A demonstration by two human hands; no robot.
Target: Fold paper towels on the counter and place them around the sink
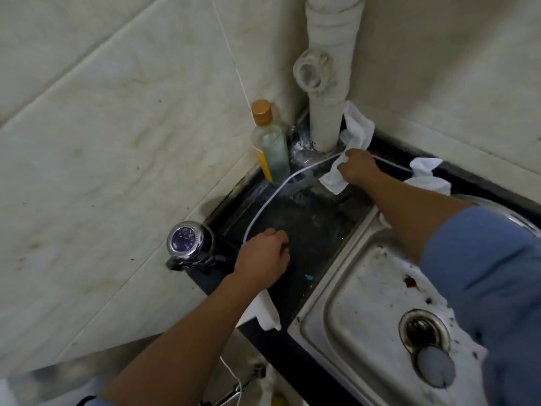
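A: Need layout, big to small.

B: Got sink [336, 303] lower right. Black counter [310, 221] along its left and far sides, looking wet. Pipe [326, 124] upright in the far corner, bottle [269, 145] just left of it.

A: Hands?

B: Right hand [358, 168] reached out to the pipe base, fingers curled onto a paper towel [332, 180], pressing it to the counter. Left hand [263, 253] low over mid-counter, fingers loosely bent, right beside a white cable [263, 205]. Cannot tell whether pinching it.

A: Towel axis?

B: Partly hidden by the hand. Seems to run from the pipe base back toward the sink's far-left corner. Sits under the right hand, well apart from the left.

A: Other towels?

B: Second towel [358, 127] tucked behind the pipe. Third towel [427, 174] on the far strip. Fourth towel [268, 316] at the near counter edge, under the left forearm.

A: Next?

B: Probably seat it flat by the pipe, right hand only.
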